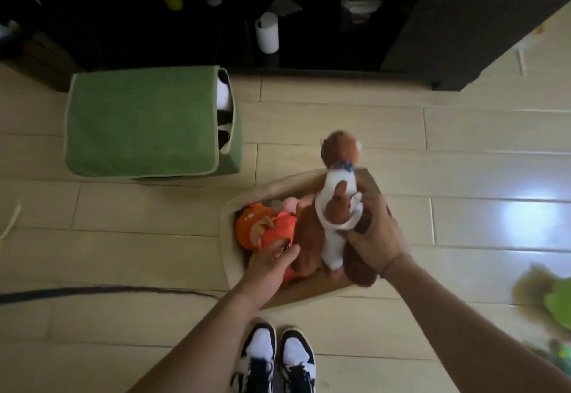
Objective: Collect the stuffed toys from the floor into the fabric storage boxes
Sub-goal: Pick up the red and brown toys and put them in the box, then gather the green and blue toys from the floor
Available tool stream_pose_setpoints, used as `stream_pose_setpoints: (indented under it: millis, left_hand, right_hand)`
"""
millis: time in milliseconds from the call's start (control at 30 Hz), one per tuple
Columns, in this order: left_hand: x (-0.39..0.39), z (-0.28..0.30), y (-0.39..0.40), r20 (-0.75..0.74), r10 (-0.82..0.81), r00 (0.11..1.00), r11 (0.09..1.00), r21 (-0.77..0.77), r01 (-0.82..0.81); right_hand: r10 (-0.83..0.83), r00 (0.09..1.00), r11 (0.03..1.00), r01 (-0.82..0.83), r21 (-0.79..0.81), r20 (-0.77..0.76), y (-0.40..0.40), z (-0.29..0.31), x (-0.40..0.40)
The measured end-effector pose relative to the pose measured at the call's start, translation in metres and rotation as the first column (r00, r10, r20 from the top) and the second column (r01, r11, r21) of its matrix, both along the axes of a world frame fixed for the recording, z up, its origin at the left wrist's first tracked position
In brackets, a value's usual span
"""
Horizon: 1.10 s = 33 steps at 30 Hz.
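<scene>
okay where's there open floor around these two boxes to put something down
Bare floor lies left of the beige box, in front of the green box, down to the black cable. More lies right of the beige box, toward the glare. The beige box is crowded: orange toy, brown and white plush, both hands.

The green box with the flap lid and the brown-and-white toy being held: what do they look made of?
The green lidded storage box looks like matte woven fabric with pale piping along its edges; the sides sag slightly, so probably soft-walled. The brown-and-white stuffed toy, gripped by the right hand, looks like soft plush: fuzzy outline and no shine, though the picture is blurred.
</scene>
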<state>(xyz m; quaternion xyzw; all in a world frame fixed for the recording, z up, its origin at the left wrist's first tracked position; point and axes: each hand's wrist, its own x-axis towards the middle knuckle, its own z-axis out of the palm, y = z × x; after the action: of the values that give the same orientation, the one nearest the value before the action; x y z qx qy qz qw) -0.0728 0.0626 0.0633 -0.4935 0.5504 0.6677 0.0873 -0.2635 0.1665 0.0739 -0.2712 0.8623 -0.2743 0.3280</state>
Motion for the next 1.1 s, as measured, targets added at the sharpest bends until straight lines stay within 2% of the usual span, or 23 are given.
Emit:
stream_pose_setpoints:
  millis: [100,167,267,300,333,367,400,433,467,500,600,667,767,867,967,1033,1100]
  left_hand:
    - [-0.011,-0.027,-0.002,0.055,-0.082,0.995,0.997,0.008,0.082]
    - [-0.014,-0.045,-0.001,0.064,-0.111,0.992,0.993,-0.039,0.114]
    - [-0.013,-0.068,0.005,0.026,-0.26,0.965,0.962,-0.08,0.261]
    - [-0.011,-0.075,0.006,0.071,-0.396,0.916,0.9,-0.166,0.402]
    - [-0.01,-0.086,0.004,0.177,-0.542,0.822,0.78,-0.258,0.57]
    - [-0.007,-0.1,0.003,0.29,-0.643,0.709,0.642,-0.3,0.705]
    - [-0.005,-0.113,0.0,0.38,-0.69,0.616,0.545,-0.287,0.788]
    - [-0.002,-0.126,-0.002,0.439,-0.708,0.554,0.501,-0.24,0.831]
    - [0.001,-0.138,-0.004,0.471,-0.707,0.527,0.492,-0.208,0.846]
    - [0.006,-0.15,-0.007,0.493,-0.696,0.523,0.49,-0.207,0.847]
    - [0.025,-0.182,-0.013,0.524,-0.593,0.612,0.514,-0.339,0.788]
    - [0.032,-0.193,-0.013,0.519,-0.587,0.621,0.465,-0.413,0.783]
    - [0.029,-0.189,-0.009,0.487,-0.616,0.619,0.483,-0.388,0.785]
    - [0.025,-0.167,0.003,0.498,-0.646,0.578,0.494,-0.304,0.815]
    - [0.016,-0.125,0.017,0.505,-0.65,0.568,0.471,-0.319,0.822]
    - [0.009,-0.09,0.023,0.46,-0.665,0.588,0.498,-0.312,0.809]
    - [0.002,-0.055,0.033,0.427,-0.681,0.595,0.501,-0.321,0.804]
  right_hand:
    - [0.054,0.992,0.997,-0.059,-0.041,-0.111,-0.011,-0.014,-0.015]
    - [0.194,0.972,0.98,-0.184,0.08,-0.134,-0.008,-0.032,-0.018]
    - [0.418,0.905,0.87,-0.371,0.325,-0.085,0.013,-0.073,-0.008]
    - [0.453,0.889,0.841,-0.402,0.362,-0.066,0.019,-0.087,-0.004]
    - [0.459,0.886,0.83,-0.404,0.384,-0.061,0.022,-0.099,0.0]
    - [0.441,0.895,0.831,-0.381,0.406,-0.063,0.022,-0.11,0.003]
    - [0.414,0.907,0.834,-0.344,0.431,-0.076,0.02,-0.122,0.005]
    - [0.386,0.918,0.836,-0.305,0.456,-0.094,0.017,-0.134,0.006]
    - [0.361,0.925,0.836,-0.267,0.478,-0.114,0.013,-0.147,0.007]
    - [0.352,0.926,0.831,-0.241,0.501,-0.137,0.009,-0.162,0.008]
    - [0.417,0.891,0.771,-0.243,0.588,-0.179,-0.003,-0.204,0.018]
    - [0.482,0.855,0.722,-0.262,0.64,-0.193,-0.011,-0.227,0.026]
    - [0.467,0.861,0.722,-0.24,0.649,-0.201,-0.011,-0.237,0.032]
    - [0.426,0.889,0.793,-0.279,0.541,-0.166,0.005,-0.214,0.029]
    - [0.356,0.934,0.839,-0.34,0.426,0.044,0.023,-0.169,0.031]
    - [0.218,0.971,0.898,-0.24,0.37,0.101,0.042,-0.134,0.039]
    - [0.069,0.997,0.942,-0.077,0.326,0.037,0.072,-0.1,0.053]
